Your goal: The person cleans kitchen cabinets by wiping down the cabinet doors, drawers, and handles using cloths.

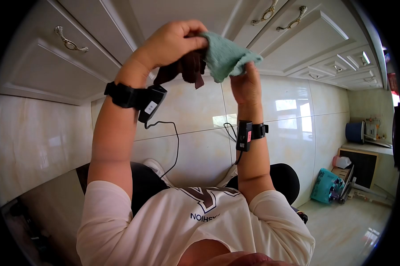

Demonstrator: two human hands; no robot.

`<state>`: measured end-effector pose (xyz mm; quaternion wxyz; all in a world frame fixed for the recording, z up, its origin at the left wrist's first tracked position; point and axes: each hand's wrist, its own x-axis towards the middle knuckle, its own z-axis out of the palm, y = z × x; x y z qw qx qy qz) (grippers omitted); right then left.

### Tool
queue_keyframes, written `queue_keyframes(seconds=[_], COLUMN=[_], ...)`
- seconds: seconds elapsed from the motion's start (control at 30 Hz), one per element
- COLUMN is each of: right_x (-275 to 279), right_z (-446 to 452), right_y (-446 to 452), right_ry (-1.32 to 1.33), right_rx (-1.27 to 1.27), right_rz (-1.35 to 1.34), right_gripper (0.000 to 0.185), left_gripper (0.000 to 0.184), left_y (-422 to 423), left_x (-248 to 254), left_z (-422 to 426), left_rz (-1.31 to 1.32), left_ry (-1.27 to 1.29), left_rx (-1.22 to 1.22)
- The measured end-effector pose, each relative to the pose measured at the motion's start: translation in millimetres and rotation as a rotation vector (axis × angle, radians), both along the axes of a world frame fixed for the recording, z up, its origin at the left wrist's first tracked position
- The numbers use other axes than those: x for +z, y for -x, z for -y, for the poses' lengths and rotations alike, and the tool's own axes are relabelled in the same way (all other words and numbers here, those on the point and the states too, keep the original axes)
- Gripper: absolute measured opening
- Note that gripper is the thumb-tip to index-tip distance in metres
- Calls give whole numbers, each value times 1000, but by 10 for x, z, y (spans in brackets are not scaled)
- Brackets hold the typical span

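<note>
A light green cloth (226, 55) is stretched between my two hands, in front of the cabinet doors. My left hand (184, 37) pinches its upper left corner between thumb and fingers. From beneath that same hand hangs a dark brown cloth (189, 68), its upper part hidden by the palm and wrist. My right hand (248, 84) is raised under the green cloth's right end and grips its edge with closed fingers. Each wrist carries a black strapped device with a thin cable.
White cabinet doors (200, 13) with ornate metal handles run across the top. Glossy tiles (195, 155) cover the floor. At the right stand a teal bag (327, 186), a dark framed board (359, 166) and a blue container (354, 132).
</note>
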<state>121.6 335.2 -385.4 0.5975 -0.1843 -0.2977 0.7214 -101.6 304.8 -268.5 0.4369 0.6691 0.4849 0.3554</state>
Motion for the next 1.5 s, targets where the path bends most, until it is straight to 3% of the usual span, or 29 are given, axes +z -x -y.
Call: queue_keyframes(seconds=[0.03,0.1,0.17,0.2,0.3,0.37,0.43,0.5,0.57,0.63,0.73,0.8,0.83,0.93,1.13,1.2,1.3,1.37,1.5], right_x=[5,11,-4,-4,131,238,408,504,588,596,568,574,574,524,532,541,599,602,547], right_z=[-40,-116,-171,-175,-148,-164,-121,-101,-54,-50,-53,-80,-90,-104,-103,-117,-89,-87,-116], right_y=[-66,-213,-324,-359,-463,-601,-691,-761,-769,-790,-827,-844,-838,-796,-759,-790,-762,-738,-775], right_ry=[0,166,225,245,266,59,20,-170,-189,-231,-179,-148,-117,-114,-190,-305,-449,-459,-320], right_rx=[0,109,104,35,-56,33,65,42,13,49,83,47,10,-45,-159,-340,-493,-498,-470], right_rz=[0,492,527,553,539,535,528,637,699,955,735,598,460,638,895,1289,1463,1437,1350], right_gripper=[39,41,48,52,60,55,48,43,46,44,41,40,38,37,35,33,30,30,27], left_gripper=[15,21,27,33,33,33,32,31,31,32,35,38,38,38,31,29,26,23,23], left_y=[54,131,128,150,102,126,150,163,159,176,236,232,227,222,168,155,135,38,53], left_x=[-48,-117,-90,-163,-67,-67,-78,-115,-115,-163,-164,90,90,25,-51,-66,-90,100,53], left_z=[-46,-106,-98,-111,-42,-56,-59,-63,-65,-87,-87,67,73,-1,10,10,16,91,80], left_rz=[169,196,227,132,17,-19,-54,-155,-183,-212,-69,475,474,207,135,73,-147,-205,-122], left_ry=[7,59,197,132,207,240,270,215,216,219,247,456,457,373,270,246,99,286,245], left_rx=[15,70,170,199,225,141,56,24,84,146,144,9,10,133,102,125,129,88,108])
